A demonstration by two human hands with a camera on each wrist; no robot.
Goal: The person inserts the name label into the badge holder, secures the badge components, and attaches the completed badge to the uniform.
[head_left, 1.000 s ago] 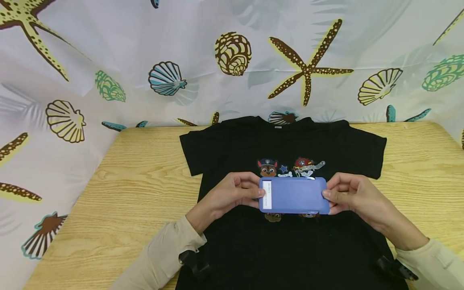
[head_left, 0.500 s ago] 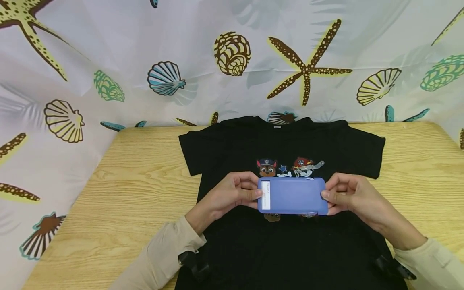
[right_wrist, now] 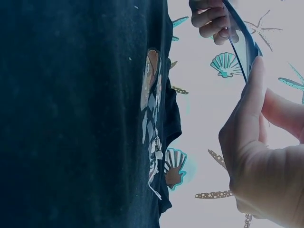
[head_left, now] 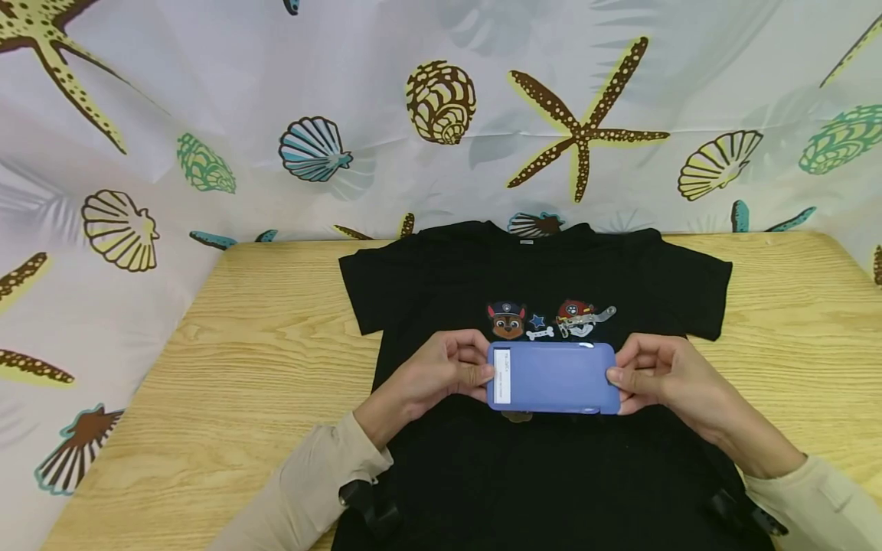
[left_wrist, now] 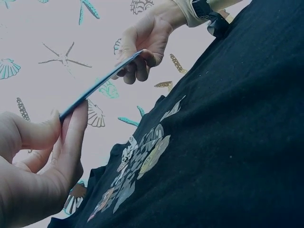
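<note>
A flat blue plastic case (head_left: 554, 379) with rounded corners is held level above a black T-shirt (head_left: 551, 482). Its left end bears a white printed label (head_left: 502, 376). My left hand (head_left: 448, 373) pinches that end between thumb and fingers, while my right hand (head_left: 661, 375) grips the other. Edge-on in the left wrist view, the case (left_wrist: 99, 83) is thin and spans both hands. From the right wrist it shows as a curved blue shell (right_wrist: 244, 31). A small silver clip with a clear strap (head_left: 599, 314) lies on the shirt's print just beyond.
The shirt is spread flat on a wood-grain table (head_left: 262, 337), its collar toward the back. Cartoon dog heads (head_left: 507, 320) are printed on its chest. A white curtain (head_left: 386, 92) with shells and starfish rises behind and along the left.
Both hands have drawn the case slightly toward me and a little left, so more of the upper dog prints shows and less of the lower ones. The grips are the same.
</note>
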